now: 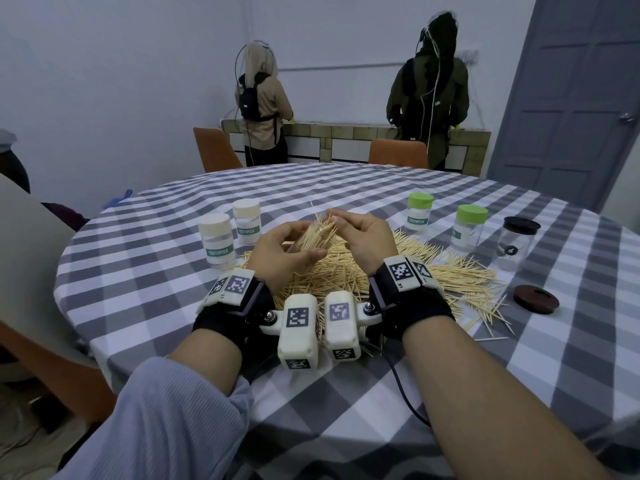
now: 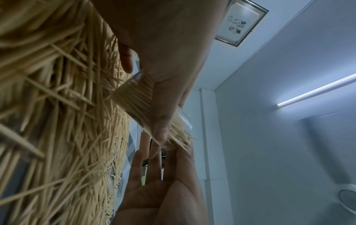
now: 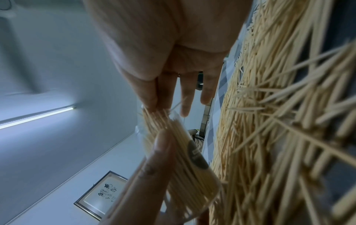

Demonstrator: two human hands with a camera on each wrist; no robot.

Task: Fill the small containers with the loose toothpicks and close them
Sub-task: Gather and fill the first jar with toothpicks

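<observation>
My left hand [image 1: 298, 244] [image 2: 146, 91] grips a small clear container [image 1: 317, 237] [image 2: 133, 97] [image 3: 188, 164], tilted and packed with toothpicks, above the big loose toothpick pile [image 1: 346, 268] [image 2: 67, 121] [image 3: 269, 121]. Toothpick ends fan out of its open mouth. My right hand [image 1: 334, 220] [image 2: 169, 149] [image 3: 156, 106] pinches those ends between thumb and forefinger, with the other fingers straight. Two white-lidded containers [image 1: 216, 240] [image 1: 246, 220] stand shut at the left. Two green-lidded ones [image 1: 419, 211] [image 1: 469, 226] stand shut at the right.
A clear jar with a black lid [image 1: 516, 244] stands at the far right, and a brown lid [image 1: 536, 298] lies on the checked tablecloth [image 1: 156, 271] near it. Stray toothpicks spread to the right. Two people stand at a counter beyond the table, behind orange chairs.
</observation>
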